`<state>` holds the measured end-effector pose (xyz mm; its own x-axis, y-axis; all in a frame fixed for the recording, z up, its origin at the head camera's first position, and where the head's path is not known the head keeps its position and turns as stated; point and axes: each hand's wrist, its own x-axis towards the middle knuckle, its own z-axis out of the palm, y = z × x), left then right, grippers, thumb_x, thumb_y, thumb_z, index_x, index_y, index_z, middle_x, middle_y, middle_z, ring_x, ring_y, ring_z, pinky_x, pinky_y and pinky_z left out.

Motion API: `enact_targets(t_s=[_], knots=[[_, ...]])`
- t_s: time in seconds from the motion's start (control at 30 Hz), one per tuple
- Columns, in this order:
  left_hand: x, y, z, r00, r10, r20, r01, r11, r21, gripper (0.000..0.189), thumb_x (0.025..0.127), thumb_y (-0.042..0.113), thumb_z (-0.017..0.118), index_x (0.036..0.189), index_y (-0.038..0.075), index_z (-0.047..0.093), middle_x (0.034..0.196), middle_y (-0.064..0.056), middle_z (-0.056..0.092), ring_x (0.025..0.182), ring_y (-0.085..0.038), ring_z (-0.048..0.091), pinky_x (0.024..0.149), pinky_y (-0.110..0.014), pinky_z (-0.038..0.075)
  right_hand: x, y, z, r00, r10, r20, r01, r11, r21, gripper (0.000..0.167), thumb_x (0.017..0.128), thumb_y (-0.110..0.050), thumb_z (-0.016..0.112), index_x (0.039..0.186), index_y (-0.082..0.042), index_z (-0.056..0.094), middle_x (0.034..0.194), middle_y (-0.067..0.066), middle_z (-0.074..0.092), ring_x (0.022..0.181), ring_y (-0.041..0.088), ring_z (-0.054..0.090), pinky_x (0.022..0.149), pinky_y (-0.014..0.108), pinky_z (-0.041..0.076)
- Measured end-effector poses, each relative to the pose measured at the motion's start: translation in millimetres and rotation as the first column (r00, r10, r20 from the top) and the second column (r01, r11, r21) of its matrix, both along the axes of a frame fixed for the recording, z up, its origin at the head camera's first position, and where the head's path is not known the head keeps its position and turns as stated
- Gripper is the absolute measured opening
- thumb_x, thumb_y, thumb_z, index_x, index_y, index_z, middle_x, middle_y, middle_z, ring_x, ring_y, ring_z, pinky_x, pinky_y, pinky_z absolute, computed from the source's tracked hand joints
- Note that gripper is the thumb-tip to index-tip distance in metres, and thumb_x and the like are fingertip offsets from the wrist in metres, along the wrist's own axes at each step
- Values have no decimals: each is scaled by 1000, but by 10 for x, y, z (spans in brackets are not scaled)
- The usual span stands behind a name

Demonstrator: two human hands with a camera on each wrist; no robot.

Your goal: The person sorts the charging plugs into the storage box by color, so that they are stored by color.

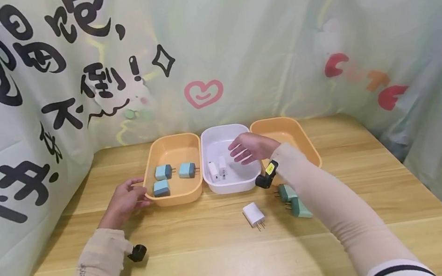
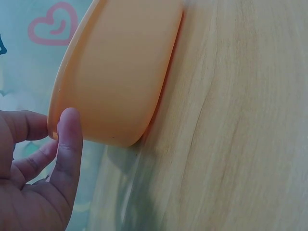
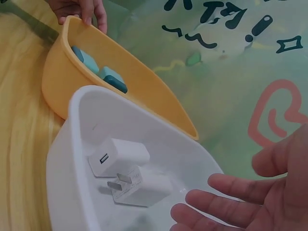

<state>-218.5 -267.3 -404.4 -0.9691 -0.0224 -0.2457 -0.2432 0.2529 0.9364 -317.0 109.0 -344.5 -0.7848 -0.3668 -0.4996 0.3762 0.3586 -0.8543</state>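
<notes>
Head view: wooden table [image 1: 205,267], printed curtain [image 1: 240,36]; left grip [image 1: 125,200] pinches orange tray [image 1: 179,199]; right grip [image 1: 251,147] relaxed.

A pale curtain [image 1: 255,48] bearing a pink heart [image 1: 203,96] hangs behind the wooden table [image 1: 204,263].

Along the far edge of the worktop [image 1: 204,263] I count two orange trays [image 1: 175,146] and one white tray [image 1: 220,134]. Three blue chargers [image 1: 187,170] sit in the orange one nearer the left edge, and two white chargers [image 1: 214,171] in the white tray. On the trays' near-edge side lie one loose white charger [image 1: 252,214] and, toward the right edge, two green chargers [image 1: 300,208] that I can see, partly behind an arm [image 1: 327,198]. I see one left hand [image 1: 125,200] and one right hand [image 1: 252,147].
</notes>
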Motion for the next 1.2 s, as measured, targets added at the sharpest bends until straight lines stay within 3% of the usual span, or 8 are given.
enact_targets(t_s=[0.37,0.77,0.97,1.2], knots=[[18,7,15,1000,0,5,0,1000,1,50,99,7,47,146,-2,31,118,-25,50,79,-18,63,75,-29,59,164,151,40,1000,25,-2,-25,1000,-11,53,105,-32,28,141,6,38,138,26,45,124,41,48,104,48,42],[8,7,37,1000,-1,20,1,1000,-11,51,99,7,47,146,-1,31,115,-23,50,83,-20,62,76,-29,58,396,212,27,998,63,-26,-64,998,-21,50,105,-30,31,136,7,44,119,21,57,93,26,62,86,38,53],[-6,7,36,1000,-5,8,5,1000,-7,49,99,7,47,145,-3,32,111,-21,50,80,-18,62,73,-28,59,515,242,38,997,66,-28,-66,998,-15,49,104,-29,31,133,9,44,116,22,58,90,25,63,87,41,53],[-29,4,17,1000,11,-8,-11,1000,19,48,98,4,48,143,-7,33,113,-23,53,74,-15,63,71,-29,59,640,301,15,995,91,-35,-90,996,9,49,103,-29,33,129,11,48,107,17,63,87,23,64,77,36,54]])
